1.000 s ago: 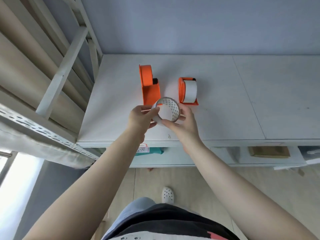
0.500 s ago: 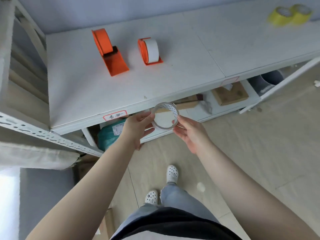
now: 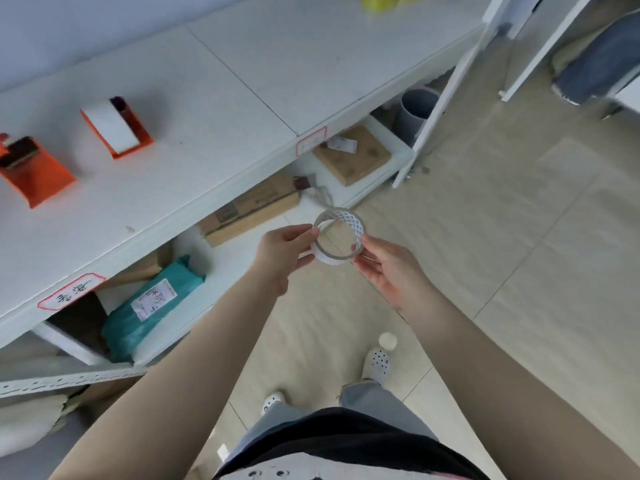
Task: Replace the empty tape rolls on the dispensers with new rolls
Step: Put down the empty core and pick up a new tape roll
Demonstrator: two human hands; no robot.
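We hold an empty tape core (image 3: pixel 339 237) between both hands out over the floor, clear of the shelf. Left hand (image 3: pixel 282 252) pinches the near-left rim with thumb and fingertips; right hand (image 3: pixel 384 268) pinches the right rim, palm open below it. Both grips narrow, on the ring only.

Risks: the core is a thin ring held by its edges, so a squeeze could buckle it, or it slips out and rolls across the tiles. A loose strip seems to trail at the lower left of the ring; it may stick to our fingers, can't confirm.

Materials: the ring is thin-walled and hollow, with a white diamond-lattice print on the inside and a smooth pale outer band. It looks light and slightly flexible.

Up-left of the grip on the white shelf top (image 3: pixel 214 109) sit two orange plastic dispensers. The nearer dispenser (image 3: pixel 117 128) carries a white roll; the far-left dispenser (image 3: pixel 33 171) is wedge-shaped and blurred, its hub unclear. Yellow rolls (image 3: pixel 381 1) sit far up the shelf, cut off by the frame; we judge these to be the refills.
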